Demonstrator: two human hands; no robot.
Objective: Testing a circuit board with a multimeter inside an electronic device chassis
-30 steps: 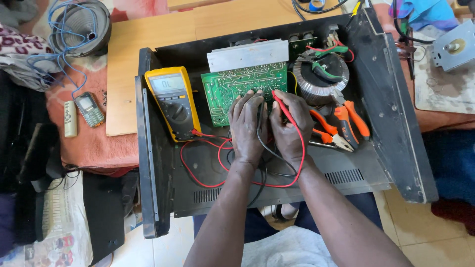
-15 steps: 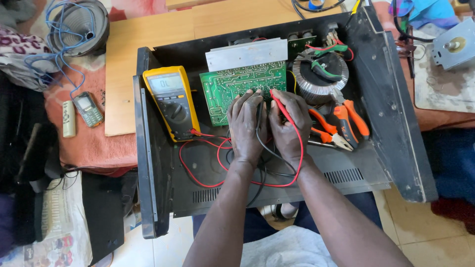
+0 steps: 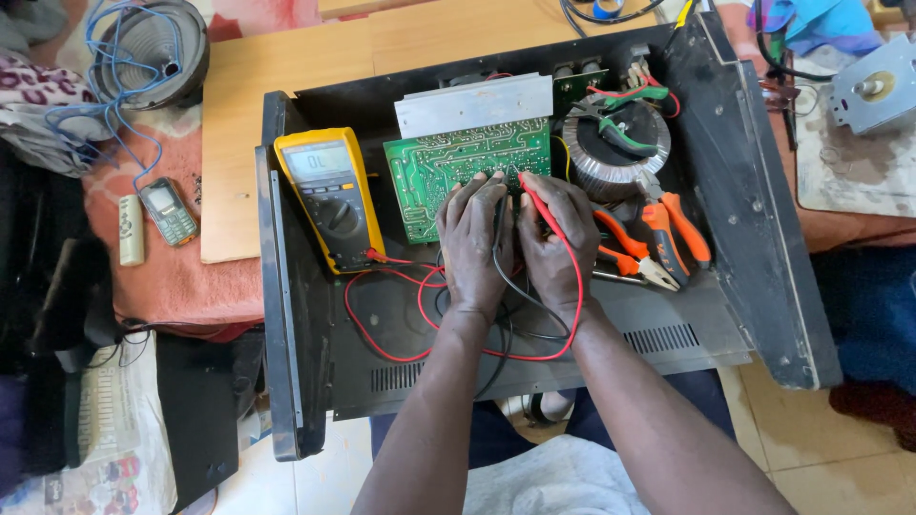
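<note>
Both hands rest side by side over the lower edge of a green circuit board (image 3: 448,172) inside an open black metal chassis (image 3: 744,191). My left hand (image 3: 472,243) holds a black test probe against the board. My right hand (image 3: 558,238) holds a red test probe (image 3: 536,198) tip-down on the board. Red and black leads (image 3: 382,324) loop across the chassis floor to a yellow multimeter (image 3: 329,195) lying left of the board. A metal heat sink (image 3: 474,103) lies above the board, with a round transformer (image 3: 615,153) to its right.
Orange-handled pliers (image 3: 668,234) lie right of my right hand. A wooden board (image 3: 286,67) lies under the chassis. To the left lie a small mobile phone (image 3: 167,210), a white remote (image 3: 131,229) and a speaker cone with blue wire (image 3: 153,48). A small motor (image 3: 873,86) sits top right.
</note>
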